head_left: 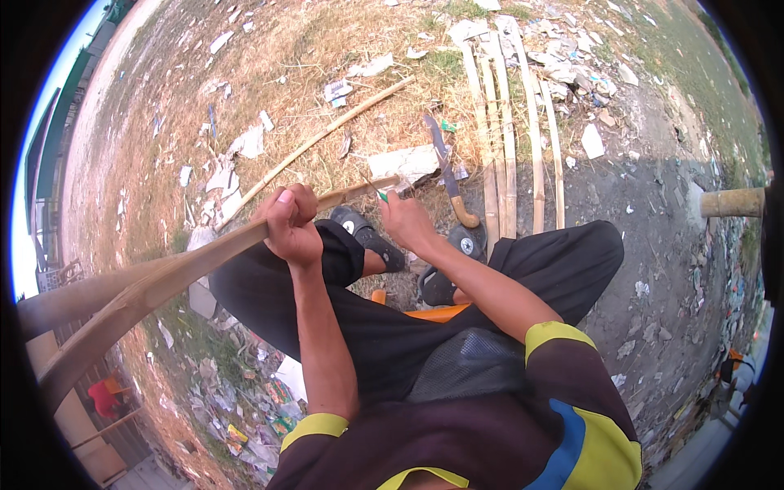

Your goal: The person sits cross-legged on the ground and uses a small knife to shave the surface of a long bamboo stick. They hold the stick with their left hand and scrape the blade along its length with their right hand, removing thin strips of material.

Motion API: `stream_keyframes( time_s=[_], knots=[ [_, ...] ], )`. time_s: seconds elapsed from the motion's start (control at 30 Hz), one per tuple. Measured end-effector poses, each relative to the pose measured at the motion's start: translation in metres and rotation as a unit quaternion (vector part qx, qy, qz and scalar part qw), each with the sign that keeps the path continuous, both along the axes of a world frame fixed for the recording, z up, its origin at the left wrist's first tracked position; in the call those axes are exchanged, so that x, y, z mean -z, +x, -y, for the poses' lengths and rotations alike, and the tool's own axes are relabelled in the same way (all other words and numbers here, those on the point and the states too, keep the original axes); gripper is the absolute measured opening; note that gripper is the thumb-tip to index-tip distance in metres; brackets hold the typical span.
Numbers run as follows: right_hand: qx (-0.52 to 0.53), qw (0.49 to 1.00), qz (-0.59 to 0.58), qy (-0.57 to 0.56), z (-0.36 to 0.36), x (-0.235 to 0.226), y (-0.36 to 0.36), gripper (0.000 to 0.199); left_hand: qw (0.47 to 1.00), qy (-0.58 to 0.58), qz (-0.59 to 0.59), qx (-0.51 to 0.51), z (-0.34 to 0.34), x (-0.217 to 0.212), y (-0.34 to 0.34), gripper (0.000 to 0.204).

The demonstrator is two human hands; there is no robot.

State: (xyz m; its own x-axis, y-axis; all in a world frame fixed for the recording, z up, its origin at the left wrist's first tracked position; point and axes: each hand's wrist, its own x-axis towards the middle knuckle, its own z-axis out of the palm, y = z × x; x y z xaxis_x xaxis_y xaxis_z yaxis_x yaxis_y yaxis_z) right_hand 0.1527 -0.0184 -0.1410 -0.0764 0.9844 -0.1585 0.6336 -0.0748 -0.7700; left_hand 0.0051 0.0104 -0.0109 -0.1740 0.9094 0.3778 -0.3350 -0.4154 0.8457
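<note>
My left hand [291, 222] is closed around a long split bamboo strip [163, 282] that runs from the lower left up toward the middle. My right hand [406, 220] sits at the strip's far end and pinches a small green-handled tool [377, 193] against it. I am seated on an orange stool [433, 312], knees apart in black trousers, with dark sandals [371, 239] on my feet. A large knife with a wooden handle [447, 171] lies on the ground just beyond my right hand.
Several split bamboo slats [506, 131] lie side by side ahead on the right. A thin bamboo pole [314, 143] lies diagonally on dry grass. A bamboo end [732, 202] juts in from the right. Paper scraps and litter [245, 147] cover the ground.
</note>
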Motion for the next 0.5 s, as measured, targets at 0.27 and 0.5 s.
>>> stream_keyframes(
  time_s=[0.27,0.5],
  knots=[
    [-0.004,0.993,-0.092,0.074,0.011,-0.025,-0.031,0.024,0.997,-0.008,0.001,-0.070,0.008,0.000,0.017,0.034],
    [0.015,0.999,-0.023,0.041,0.004,-0.008,-0.027,0.025,0.989,-0.027,0.010,-0.147,0.004,-0.007,0.037,0.033]
  ],
)
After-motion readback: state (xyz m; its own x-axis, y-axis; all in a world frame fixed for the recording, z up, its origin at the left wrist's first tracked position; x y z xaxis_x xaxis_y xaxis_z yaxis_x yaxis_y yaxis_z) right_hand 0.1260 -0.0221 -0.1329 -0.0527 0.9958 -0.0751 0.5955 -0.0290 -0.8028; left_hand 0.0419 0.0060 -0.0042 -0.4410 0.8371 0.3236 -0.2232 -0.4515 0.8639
